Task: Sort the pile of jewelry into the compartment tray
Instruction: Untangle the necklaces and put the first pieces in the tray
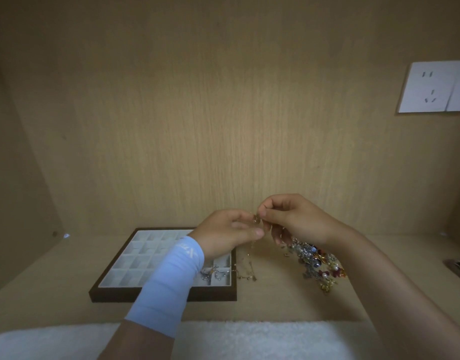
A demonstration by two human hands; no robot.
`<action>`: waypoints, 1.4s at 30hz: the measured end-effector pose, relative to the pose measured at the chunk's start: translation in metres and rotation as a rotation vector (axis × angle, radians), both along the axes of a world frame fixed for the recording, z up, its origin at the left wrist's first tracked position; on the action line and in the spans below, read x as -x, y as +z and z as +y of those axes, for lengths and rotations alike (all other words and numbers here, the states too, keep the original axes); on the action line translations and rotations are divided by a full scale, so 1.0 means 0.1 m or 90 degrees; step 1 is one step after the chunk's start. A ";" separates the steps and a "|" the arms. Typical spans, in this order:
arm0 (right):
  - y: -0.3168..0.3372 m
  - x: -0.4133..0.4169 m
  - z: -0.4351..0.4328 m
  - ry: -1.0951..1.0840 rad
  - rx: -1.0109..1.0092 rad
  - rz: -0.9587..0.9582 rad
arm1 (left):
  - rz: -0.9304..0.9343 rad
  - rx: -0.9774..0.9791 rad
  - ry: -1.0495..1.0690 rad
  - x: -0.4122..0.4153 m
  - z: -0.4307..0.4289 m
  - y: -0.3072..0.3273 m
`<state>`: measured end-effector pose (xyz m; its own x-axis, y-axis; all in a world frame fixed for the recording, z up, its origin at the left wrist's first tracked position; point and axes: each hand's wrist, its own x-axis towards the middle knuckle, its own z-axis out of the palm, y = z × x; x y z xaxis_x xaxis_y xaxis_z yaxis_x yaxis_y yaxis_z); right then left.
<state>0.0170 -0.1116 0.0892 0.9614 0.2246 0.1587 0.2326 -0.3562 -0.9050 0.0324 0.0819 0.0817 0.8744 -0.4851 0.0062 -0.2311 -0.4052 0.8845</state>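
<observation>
A brown-framed compartment tray (pixel 114 292) with white cells lies on the wooden desk at lower left. Silver pieces (pixel 214 273) rest in a cell near its front right corner. A mixed pile of jewelry (pixel 318 265) with pearls, blue and red stones lies to the right of the tray. My left hand (pixel 229 235), with a light blue sleeve on the forearm, and my right hand (pixel 294 219) meet above the desk between tray and pile. Both pinch a thin gold chain (pixel 249 255) that hangs down to the desk.
A wooden back wall stands close behind the desk, with a white wall socket (pixel 434 87) at upper right. A white fluffy cloth (pixel 249 339) runs along the front edge. A dark recess (pixel 457 267) sits in the desk at far right.
</observation>
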 end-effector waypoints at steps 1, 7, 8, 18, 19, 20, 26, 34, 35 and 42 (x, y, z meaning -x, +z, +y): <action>0.00 -0.01 -0.01 -0.008 -0.003 -0.004 | 0.016 0.043 0.012 0.00 -0.02 -0.04; -0.05 -0.03 -0.06 -0.033 0.011 -0.032 | 0.053 0.119 0.063 -0.02 0.03 -0.08; -0.06 -0.04 -0.06 -0.031 0.016 -0.038 | 0.056 0.117 0.064 -0.03 0.04 -0.07; -0.06 -0.03 -0.03 -0.025 0.088 -0.099 | 0.086 0.129 0.032 0.00 0.07 -0.01; -0.07 -0.03 -0.01 -0.021 0.087 -0.105 | 0.074 0.118 0.040 0.00 0.08 -0.01; -0.07 -0.03 0.00 -0.015 0.085 -0.111 | 0.059 0.109 0.052 -0.01 0.08 -0.01; -0.11 -0.01 0.12 -0.006 -0.030 -0.133 | 0.004 0.111 0.051 0.00 0.05 0.00; -0.20 -0.03 0.22 -0.047 -0.189 -0.009 | 0.103 0.225 0.015 -0.03 0.11 -0.04; -0.19 -0.03 0.21 -0.037 -0.164 -0.012 | 0.113 0.235 0.009 -0.03 0.11 -0.05; -0.13 -0.02 0.18 -0.042 -0.114 -0.094 | 0.098 0.246 0.029 -0.02 0.10 -0.02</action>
<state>0.0188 -0.0937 0.0765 0.9363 0.1176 0.3309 0.3492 -0.2115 -0.9129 0.0345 0.0923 0.0798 0.8996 -0.4341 0.0473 -0.0733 -0.0433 0.9964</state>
